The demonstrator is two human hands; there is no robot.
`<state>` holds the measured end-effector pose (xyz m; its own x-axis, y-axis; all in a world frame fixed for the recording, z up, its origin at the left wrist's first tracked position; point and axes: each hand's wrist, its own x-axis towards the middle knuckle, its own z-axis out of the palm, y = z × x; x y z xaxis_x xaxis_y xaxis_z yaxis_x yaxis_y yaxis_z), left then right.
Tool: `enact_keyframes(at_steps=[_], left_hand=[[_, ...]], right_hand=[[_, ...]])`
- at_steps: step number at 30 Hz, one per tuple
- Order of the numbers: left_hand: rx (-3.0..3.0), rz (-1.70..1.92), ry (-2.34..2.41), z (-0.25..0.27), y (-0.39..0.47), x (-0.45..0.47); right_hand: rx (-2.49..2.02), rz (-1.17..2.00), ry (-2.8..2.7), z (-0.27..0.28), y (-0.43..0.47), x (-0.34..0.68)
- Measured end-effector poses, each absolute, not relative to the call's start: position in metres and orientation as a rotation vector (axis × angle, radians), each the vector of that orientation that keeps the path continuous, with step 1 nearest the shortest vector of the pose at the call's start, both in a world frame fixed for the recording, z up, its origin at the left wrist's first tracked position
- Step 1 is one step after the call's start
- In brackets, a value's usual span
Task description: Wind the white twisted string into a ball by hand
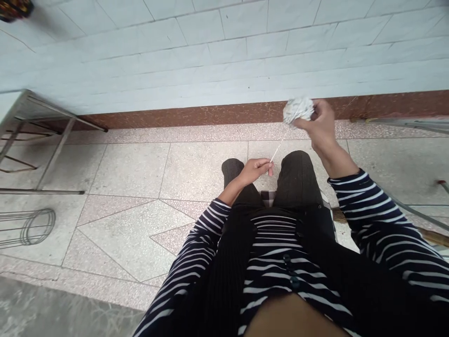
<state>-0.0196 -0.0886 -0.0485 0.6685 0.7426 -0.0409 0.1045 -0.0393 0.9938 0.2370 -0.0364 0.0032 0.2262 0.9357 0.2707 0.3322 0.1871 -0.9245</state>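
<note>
My right hand (323, 122) grips a roundish white bundle (297, 110), which looks like a ball of yarn or string, raised in front of the wall's brown base strip. A thin white strand (278, 150) runs down from it at a slant. The lower end of that strand is pinched between the thumb and fingers of my left hand (255, 170), held just above my knees. The strand appears taut between the two hands. Fine detail of the bundle is blurred.
A metal-framed table (58, 152) stands at the left, with a wire frame with round hoops (38, 227) on the floor below it. The white tiled wall (210, 51) rises ahead. Metal bars (403, 122) and a wooden handle (430, 235) lie at the right.
</note>
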Motion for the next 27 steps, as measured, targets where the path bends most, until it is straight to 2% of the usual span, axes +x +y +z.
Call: enact_keyframes(at_steps=[3, 5, 9, 12, 14, 19, 23, 27], left_hand=[[1.636, 0.504, 0.778, -0.031, -0.086, -0.027], [1.727, 0.475, 0.860, -0.020, -0.075, -0.030], [2.047, 0.468, 0.937, -0.007, -0.049, -0.034], [2.273, 0.447, 0.857, -0.008, -0.040, -0.034], [2.323, 0.456, 0.859, -0.013, -0.039, -0.035], [2.243, 0.527, 0.978, -0.031, -0.038, -0.038], [1.985, 0.674, 1.044, -0.049, -0.044, -0.033], [1.815, 0.657, 1.090, -0.067, -0.052, -0.029]], right_hand=[[-1.569, 0.617, -1.411, -0.018, -0.049, 0.229], [-1.623, 0.740, -1.543, -0.025, -0.065, 0.220], [-1.460, 1.383, -1.714, -0.026, -0.091, 0.213], [-1.228, 1.869, -1.520, -0.022, -0.097, 0.224], [-1.119, 2.028, -1.340, -0.021, -0.100, 0.234], [-1.055, 1.952, -1.048, -0.021, -0.111, 0.246], [-1.020, 1.821, -1.012, -0.009, -0.112, 0.247], [-1.016, 1.680, -1.076, 0.011, -0.102, 0.248]])
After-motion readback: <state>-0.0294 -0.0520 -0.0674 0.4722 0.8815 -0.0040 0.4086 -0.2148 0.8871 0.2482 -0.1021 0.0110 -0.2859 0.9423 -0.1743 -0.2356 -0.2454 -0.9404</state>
